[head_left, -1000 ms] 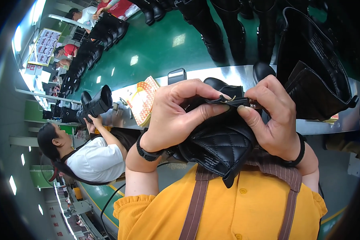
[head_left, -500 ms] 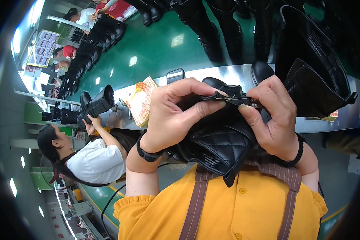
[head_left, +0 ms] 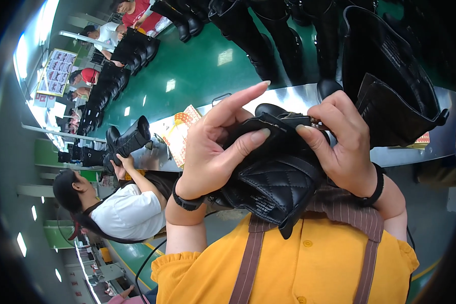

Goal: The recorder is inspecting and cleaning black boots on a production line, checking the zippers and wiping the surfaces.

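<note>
A black boot with a quilted shaft lies across my lap, its opening toward me and its rounded toe by the table. My left hand holds a black edge of it, thumb pressed on top and index finger lifted away; its other fingers are partly hidden behind. In my right hand, between thumb and bent fingers, is a small dark tool, apparently thread snips, with bright metal near the grip. Its tip touches or lies very near the boot's edge; I cannot tell whether it cuts.
A metal table runs across in front of me. A patterned paper packet lies left, and another open black boot stands right. Several boots line up beyond. A co-worker at my left handles a boot.
My left index finger has lifted off the boot's edge and points up. The edge lies flatter between my hands. My right hand keeps its grip on the snips, shifted slightly left.
</note>
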